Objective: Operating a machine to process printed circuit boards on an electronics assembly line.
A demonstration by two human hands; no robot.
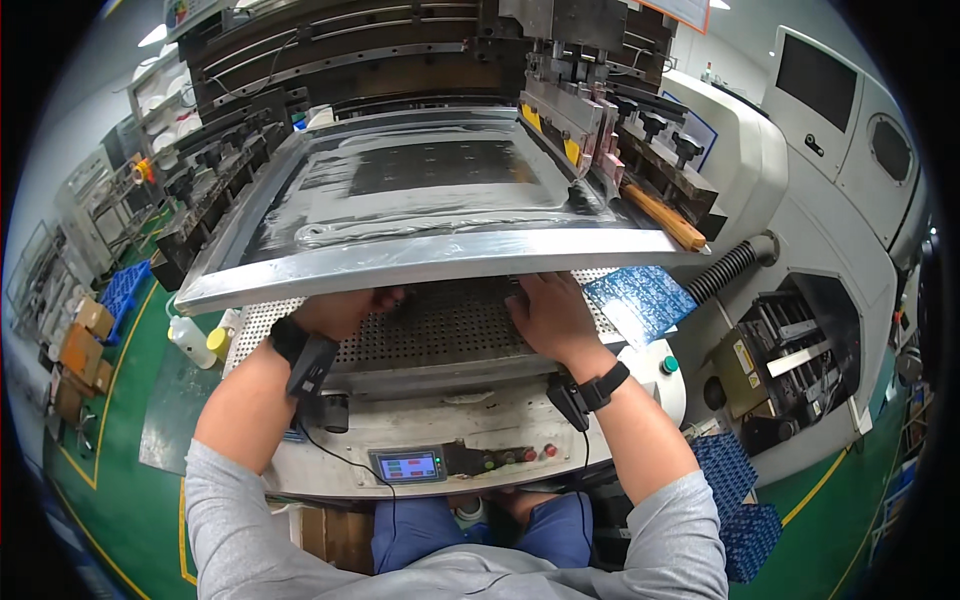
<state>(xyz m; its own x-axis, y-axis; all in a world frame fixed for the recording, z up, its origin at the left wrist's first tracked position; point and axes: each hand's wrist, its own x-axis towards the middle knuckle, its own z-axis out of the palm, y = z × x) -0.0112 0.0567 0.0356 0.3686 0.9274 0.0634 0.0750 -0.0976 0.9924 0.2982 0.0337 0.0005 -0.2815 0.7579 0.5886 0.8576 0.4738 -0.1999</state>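
Note:
A screen-printing frame (440, 252) with a silver metal border is raised over a perforated metal bed (440, 352). Grey paste lies smeared on its mesh (330, 195). My left hand (340, 310) reaches in below the frame's front edge, over the left of the bed, with its fingers curled. Whether something small is between those fingers is hidden. Under the same edge, my right hand (552, 312) rests on the bed's right part, its fingers stretched forward and partly covered by the frame. A dark area (455, 312) lies on the bed between both hands.
Right of the bed lies a blue patterned circuit panel (642, 300). A wooden-handled tool (664, 216) rests on the frame's right side. A small display (407, 464) and buttons (528, 455) line the machine's front. White bottles (190, 341) stand at left; blue panels (735, 500) hang low right.

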